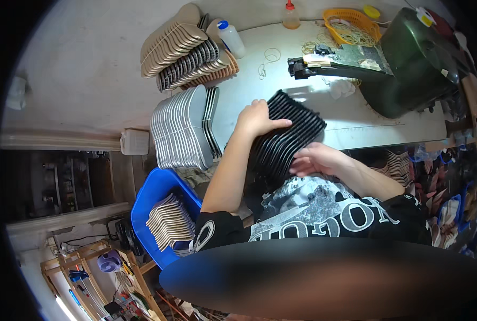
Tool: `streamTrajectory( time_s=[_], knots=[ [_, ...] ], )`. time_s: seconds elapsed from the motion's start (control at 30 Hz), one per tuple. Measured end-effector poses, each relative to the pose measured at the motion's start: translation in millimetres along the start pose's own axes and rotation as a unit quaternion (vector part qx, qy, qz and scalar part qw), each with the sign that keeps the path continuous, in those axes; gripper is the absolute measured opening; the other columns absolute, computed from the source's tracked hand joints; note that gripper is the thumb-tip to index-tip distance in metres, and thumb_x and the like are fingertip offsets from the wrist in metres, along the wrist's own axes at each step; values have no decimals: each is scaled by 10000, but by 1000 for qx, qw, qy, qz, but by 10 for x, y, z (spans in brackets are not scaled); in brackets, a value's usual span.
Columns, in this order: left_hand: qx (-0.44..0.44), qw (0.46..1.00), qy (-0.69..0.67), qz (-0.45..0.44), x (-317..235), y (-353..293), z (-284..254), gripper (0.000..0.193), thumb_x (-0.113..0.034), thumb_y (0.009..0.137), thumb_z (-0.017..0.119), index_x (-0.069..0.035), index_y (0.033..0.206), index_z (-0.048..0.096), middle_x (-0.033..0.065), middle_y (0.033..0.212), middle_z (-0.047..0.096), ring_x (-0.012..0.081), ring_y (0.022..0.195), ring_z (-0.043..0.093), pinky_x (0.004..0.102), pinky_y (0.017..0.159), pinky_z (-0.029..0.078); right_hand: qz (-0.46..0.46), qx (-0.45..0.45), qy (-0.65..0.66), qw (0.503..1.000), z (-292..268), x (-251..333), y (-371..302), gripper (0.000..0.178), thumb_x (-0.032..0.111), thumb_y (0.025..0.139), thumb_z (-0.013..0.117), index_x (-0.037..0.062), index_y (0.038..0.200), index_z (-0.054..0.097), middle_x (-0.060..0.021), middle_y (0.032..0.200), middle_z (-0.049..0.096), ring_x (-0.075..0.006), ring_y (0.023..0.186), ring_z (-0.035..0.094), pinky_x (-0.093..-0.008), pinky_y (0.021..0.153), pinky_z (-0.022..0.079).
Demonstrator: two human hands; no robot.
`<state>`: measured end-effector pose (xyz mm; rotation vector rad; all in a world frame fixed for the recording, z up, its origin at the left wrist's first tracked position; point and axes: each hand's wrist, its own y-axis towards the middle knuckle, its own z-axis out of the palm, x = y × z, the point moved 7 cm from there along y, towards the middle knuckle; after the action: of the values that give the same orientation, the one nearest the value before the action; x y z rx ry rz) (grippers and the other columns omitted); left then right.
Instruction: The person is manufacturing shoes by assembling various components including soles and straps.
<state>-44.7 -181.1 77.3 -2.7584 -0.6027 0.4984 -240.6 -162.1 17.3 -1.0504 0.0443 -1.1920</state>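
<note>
A thick stack of black insoles (287,136) is held at the table's near edge, close to my body, its layers fanned in a row. My left hand (257,119) is closed on the stack's far left side, with the thumb stretched across the top edges. My right hand (317,158) lies against the near right side, its bent fingers at the insoles' edges and their tips partly hidden. Left of my left forearm stand a banded bundle of silvery-grey insoles (178,128) and a thinner black bundle (212,122).
Beige and dark insole bundles (174,45) lie behind, beside a white bottle with a blue cap (231,40). A dark green machine (409,64) occupies the right, near an orange basket of rubber bands (332,18). A blue bin (142,214) with insoles stands at lower left.
</note>
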Motion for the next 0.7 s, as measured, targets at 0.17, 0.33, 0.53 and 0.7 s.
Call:
streamTrajectory(
  time_s=[0.17, 0.33, 0.53, 0.7],
  knots=[
    [-34, 995, 63, 64, -271, -104, 98, 944, -751, 552, 704, 45, 1040, 566, 178, 1055, 615, 310, 957, 630, 414, 831, 516, 24, 11, -192, 981, -173, -69, -316, 317, 144, 921, 566, -123, 1093, 567, -188, 1051, 660, -215, 974, 664, -229, 808, 539],
    [-34, 988, 81, 127, -419, -256, 160, 956, -764, 517, 696, 40, 1012, 548, 170, 998, 614, 316, 961, 619, 402, 807, 509, 12, 40, -126, 991, -337, 401, -885, 361, 160, 945, 531, -82, 1213, 549, -231, 1091, 651, -235, 930, 687, -283, 752, 577],
    [-47, 982, 93, 158, -594, -403, 243, 915, -714, 496, 743, 13, 1014, 547, 139, 970, 602, 282, 947, 616, 406, 803, 484, -277, 10, -320, 906, -87, 1224, -388, 296, 214, 931, 549, -8, 1112, 625, -153, 1057, 663, -212, 957, 643, -315, 805, 519],
    [-95, 965, 155, 188, -627, -490, 279, 1052, -786, 513, 665, 64, 1121, 545, 131, 991, 611, 241, 978, 596, 360, 807, 446, -371, -128, -547, 739, 325, 1469, 968, 298, 149, 851, 555, -9, 1095, 620, -204, 1093, 594, -320, 1013, 592, -394, 893, 477]
  ],
)
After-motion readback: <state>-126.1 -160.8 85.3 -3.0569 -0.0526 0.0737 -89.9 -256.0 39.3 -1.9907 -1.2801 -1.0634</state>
